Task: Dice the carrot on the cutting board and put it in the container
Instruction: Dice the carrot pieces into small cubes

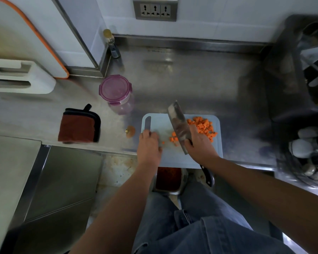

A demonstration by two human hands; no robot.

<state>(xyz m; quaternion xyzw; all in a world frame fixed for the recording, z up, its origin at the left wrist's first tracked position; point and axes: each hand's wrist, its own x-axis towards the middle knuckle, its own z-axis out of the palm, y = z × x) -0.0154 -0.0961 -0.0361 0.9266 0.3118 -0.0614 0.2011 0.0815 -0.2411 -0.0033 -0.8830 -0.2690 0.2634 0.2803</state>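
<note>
The carrot is all in pieces on the pale cutting board (182,156). The main heap of carrot dice (203,127) lies on its far right part, a smaller cluster (173,139) sits just left of the blade, and 1 stray cube lies nearer the left grip (149,145). That grip rests palm down on the board's left edge with nothing visible in it. The right grip (200,143) is wrapped round the cleaver (179,125), choked up near the blade's heel so that the black handle (206,175) pokes out behind the wrist. The board's near edge seems to overhang the desk (191,79), with a bin (168,178) directly below. A hard sweep of the blade toward the body could send dice over that edge, or tip the board. The container (118,99) stands on the desk behind and left of the board with its purple lid (116,88) on, so scooping before opening it would likely spill pieces. Diced, the carrot has no long axis of its own. The heap spreads loosely from far-left to near-right, roughly alongside the blade, whose tip points away and left.
</note>
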